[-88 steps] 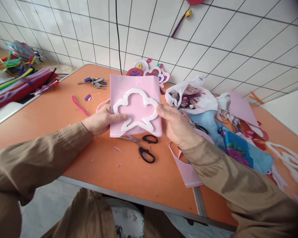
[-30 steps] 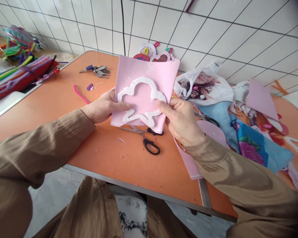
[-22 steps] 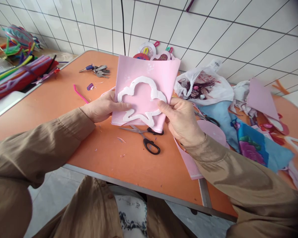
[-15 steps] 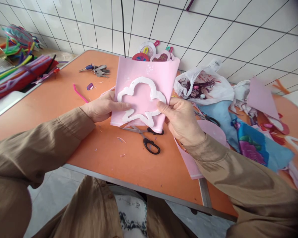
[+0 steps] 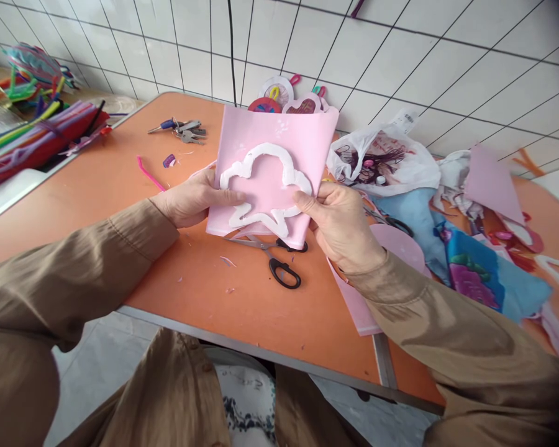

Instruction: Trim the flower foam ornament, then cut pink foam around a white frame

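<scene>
Between my hands is a pink sheet (image 5: 279, 127), raised above the table, with a white cut-out frame (image 5: 266, 149) of wavy outline lying flat on its face. My left hand (image 5: 193, 198) is closed on the sheet's left side, its thumb pressing the frame's left part. On the right side my right hand (image 5: 338, 220) pinches sheet and frame together, thumb on top and the other fingers behind. Black-handled scissors (image 5: 284, 273) rest on the table just below the sheet, their blades partly covered by it.
On the orange table (image 5: 205, 310) lie keys (image 5: 189, 131) and a pink pipe cleaner (image 5: 149, 174). Colourful pipe cleaners (image 5: 41, 139) fill the left edge. To the right are a plastic bag (image 5: 410, 164), blue cloth (image 5: 412, 211) and pink scraps (image 5: 494, 186). A tiled wall (image 5: 190, 49) stands behind.
</scene>
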Motion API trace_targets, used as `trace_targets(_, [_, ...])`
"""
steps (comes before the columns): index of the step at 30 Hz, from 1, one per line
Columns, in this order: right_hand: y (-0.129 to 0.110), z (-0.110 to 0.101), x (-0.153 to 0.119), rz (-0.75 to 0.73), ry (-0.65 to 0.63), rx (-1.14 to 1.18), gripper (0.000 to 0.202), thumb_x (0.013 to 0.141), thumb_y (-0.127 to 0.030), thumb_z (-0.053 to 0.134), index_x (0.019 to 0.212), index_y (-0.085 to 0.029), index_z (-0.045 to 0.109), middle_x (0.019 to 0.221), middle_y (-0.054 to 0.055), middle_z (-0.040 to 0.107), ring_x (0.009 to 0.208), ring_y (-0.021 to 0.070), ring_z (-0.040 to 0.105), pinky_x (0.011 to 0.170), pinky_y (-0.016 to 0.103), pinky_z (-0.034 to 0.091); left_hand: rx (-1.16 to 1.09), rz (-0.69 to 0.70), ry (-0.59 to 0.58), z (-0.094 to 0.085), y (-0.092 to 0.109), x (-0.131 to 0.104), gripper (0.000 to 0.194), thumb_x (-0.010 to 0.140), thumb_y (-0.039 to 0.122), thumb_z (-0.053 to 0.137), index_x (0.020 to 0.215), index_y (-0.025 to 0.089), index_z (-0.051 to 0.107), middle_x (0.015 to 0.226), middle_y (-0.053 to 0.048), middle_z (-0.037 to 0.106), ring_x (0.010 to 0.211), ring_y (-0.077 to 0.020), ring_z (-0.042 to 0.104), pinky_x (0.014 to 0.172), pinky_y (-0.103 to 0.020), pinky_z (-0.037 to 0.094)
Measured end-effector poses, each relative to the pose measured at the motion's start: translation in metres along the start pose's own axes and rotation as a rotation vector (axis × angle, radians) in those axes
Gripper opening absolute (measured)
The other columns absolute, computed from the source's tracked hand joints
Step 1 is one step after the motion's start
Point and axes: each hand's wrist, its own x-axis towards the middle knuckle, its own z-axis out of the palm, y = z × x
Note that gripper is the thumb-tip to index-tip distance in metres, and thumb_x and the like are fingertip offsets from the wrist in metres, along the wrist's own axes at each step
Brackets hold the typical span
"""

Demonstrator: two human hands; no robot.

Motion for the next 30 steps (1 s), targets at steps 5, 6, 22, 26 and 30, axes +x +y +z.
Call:
trace_targets(5, [-0.001,0.003,0.000,-0.028,0.031,-0.008,0.026,0.071,-0.047,0.087,0.070,-0.026,0.072,0.071,-0.001,0.070,0.069,0.0171,0.066,0.065,0.036,0.053,-0.011,-0.037,0.030,0.002,0.000,-0.001,0.030,0.066,0.024,0.092,0.088,0.014,0.075,0.080,-0.004,0.077,0.078,-0.0211,0.075,0.079,-0.034,0.064])
trace_targets(6, [-0.001,0.003,0.000,-0.027,0.031,-0.010,0.027,0.070,-0.048,0.087,0.069,-0.026,0.072,0.070,-0.001,0.070,0.069,0.0176,0.066,0.064,0.036,0.053,-0.019,-0.047,0.036,0.002,0.000,-0.001,0.030,0.065,0.024,0.092,0.087,0.014,0.075,0.080,-0.004,0.077,0.077,-0.0205,0.075,0.078,-0.033,0.064])
trace_targets(22, [-0.011,0.006,0.001,0.066,-0.004,0.163,0.030,0.063,-0.051,0.090,0.066,-0.026,0.072,0.066,-0.004,0.066,0.060,0.0112,0.057,0.057,0.028,0.046,-0.110,-0.030,0.005,0.005,0.001,-0.001,0.031,0.067,0.017,0.091,0.093,0.015,0.075,0.085,-0.005,0.079,0.078,-0.0201,0.075,0.080,-0.032,0.064])
trace_targets(26, [-0.015,0.006,-0.001,0.085,-0.012,0.193,0.032,0.063,-0.052,0.089,0.064,-0.025,0.071,0.064,-0.005,0.064,0.060,0.0102,0.056,0.054,0.026,0.045,-0.112,-0.019,-0.006,0.003,0.002,-0.002,0.029,0.068,0.018,0.090,0.093,0.016,0.075,0.084,-0.006,0.079,0.081,-0.0229,0.076,0.081,-0.034,0.064])
trace_targets(30, [-0.019,0.006,-0.002,0.193,-0.084,0.227,0.029,0.057,-0.040,0.092,0.069,-0.024,0.072,0.067,-0.004,0.069,0.064,0.0128,0.061,0.060,0.029,0.050,-0.096,-0.020,0.023,0.001,0.001,-0.002,0.025,0.071,0.019,0.088,0.092,0.015,0.075,0.085,-0.006,0.079,0.080,-0.0214,0.076,0.081,-0.033,0.063])
